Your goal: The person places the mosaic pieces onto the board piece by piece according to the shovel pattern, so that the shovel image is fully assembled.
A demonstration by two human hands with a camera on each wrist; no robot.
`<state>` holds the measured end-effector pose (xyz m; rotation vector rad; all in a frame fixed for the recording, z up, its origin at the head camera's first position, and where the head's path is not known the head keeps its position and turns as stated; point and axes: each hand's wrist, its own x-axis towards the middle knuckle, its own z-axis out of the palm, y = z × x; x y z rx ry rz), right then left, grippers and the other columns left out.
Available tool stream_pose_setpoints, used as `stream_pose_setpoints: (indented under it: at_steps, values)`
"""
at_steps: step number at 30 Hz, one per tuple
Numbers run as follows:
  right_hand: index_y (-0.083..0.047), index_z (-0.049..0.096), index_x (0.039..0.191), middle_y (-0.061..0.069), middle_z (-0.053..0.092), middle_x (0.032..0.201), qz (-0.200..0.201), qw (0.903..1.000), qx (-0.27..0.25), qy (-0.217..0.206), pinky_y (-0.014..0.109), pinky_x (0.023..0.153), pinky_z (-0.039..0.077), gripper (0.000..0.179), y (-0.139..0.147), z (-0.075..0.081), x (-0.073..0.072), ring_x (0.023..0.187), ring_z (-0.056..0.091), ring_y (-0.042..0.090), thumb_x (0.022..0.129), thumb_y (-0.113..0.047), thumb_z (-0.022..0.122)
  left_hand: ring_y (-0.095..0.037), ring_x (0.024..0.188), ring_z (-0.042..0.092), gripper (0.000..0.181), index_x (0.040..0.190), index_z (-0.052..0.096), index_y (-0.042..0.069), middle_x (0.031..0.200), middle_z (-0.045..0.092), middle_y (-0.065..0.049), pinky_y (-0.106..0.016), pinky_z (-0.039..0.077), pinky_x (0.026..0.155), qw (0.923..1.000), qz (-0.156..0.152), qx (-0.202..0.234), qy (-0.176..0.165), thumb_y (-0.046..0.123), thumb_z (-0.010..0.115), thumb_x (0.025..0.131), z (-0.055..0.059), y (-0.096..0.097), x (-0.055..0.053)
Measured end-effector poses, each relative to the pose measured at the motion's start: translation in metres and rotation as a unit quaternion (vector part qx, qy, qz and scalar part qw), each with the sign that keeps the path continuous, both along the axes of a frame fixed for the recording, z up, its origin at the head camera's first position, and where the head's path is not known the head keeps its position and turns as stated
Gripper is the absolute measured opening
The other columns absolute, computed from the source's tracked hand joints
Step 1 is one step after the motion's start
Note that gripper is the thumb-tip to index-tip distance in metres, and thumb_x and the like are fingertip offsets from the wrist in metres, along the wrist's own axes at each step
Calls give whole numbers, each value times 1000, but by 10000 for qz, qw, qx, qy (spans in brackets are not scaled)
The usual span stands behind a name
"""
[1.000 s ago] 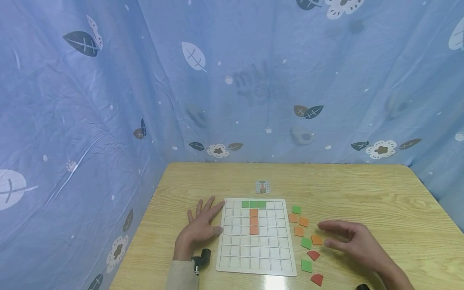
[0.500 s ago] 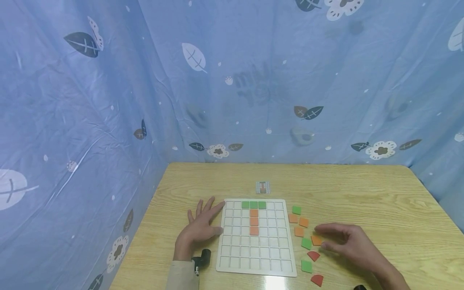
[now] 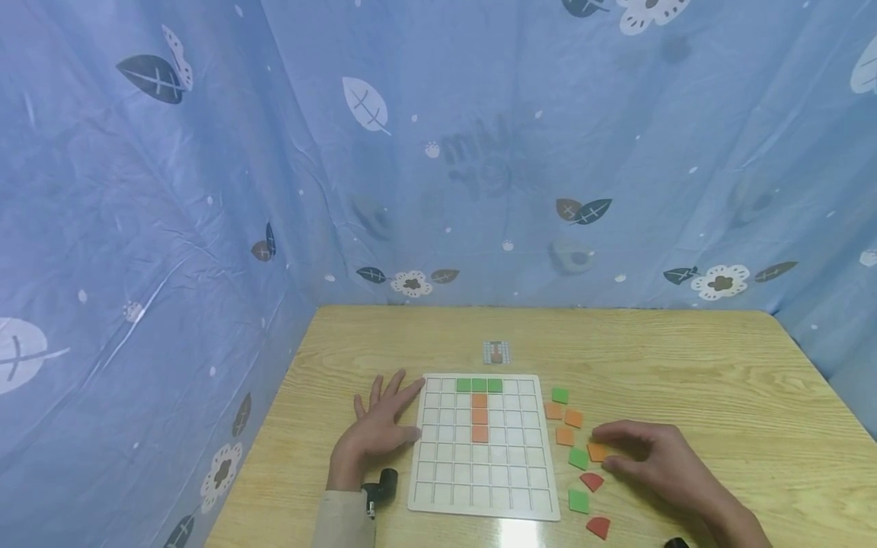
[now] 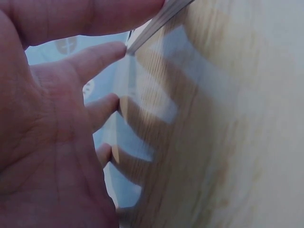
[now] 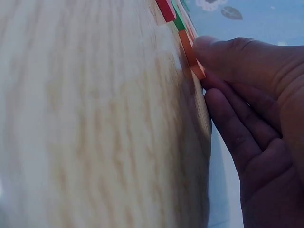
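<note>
My left hand (image 3: 375, 434) lay released, fingers spread, thumb and index fingertip touching the left edge of the board (image 3: 463, 476). On the board, three green tiles (image 3: 479, 386) formed a top-row bar above a column of three orange tiles (image 3: 479, 416). Loose tiles (image 3: 578, 459) lay to the right. The rightmost orange tile (image 3: 597, 453) sat between the thumb and index finger of my right hand (image 3: 654, 458); whether they pinched it, I could not tell.

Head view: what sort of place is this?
Probably a curtained-off tabletop booth, judging by the blue patterned curtain behind and beside a wooden table, with a white grid board on it.
</note>
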<state>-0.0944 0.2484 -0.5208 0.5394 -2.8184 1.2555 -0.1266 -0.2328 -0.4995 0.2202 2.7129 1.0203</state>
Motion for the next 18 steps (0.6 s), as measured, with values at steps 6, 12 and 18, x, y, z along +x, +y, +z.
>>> stream_pose_setpoints:
  at_steps: [6,12,18]
  values:
    - [-38,82,117,-18,81,117,-74,9997,208,110,1,97,44,38,-2,-2,0,116,70,-7,83,-28,96,-51,169,-9,95,170,44,26,184,16,-15,-85,-19,121,10000,-23,-14,-19,20,73,80,-1,0,-1]
    - [-40,83,114,-21,81,114,-156,9988,339,314,-1,97,42,39,-4,-2,1,115,71,-6,83,-19,95,-51,169,-8,94,170,44,27,185,16,-14,-85,-19,121,10000,-29,-35,-24,20,73,80,-1,0,-1]
    - [-37,84,113,-19,82,112,-77,9979,182,618,-2,95,43,40,-5,-5,4,112,72,-6,84,-11,93,-51,169,-7,94,169,44,26,184,17,-15,-85,-18,122,10000,-20,-66,-16,20,73,81,-1,0,-1]
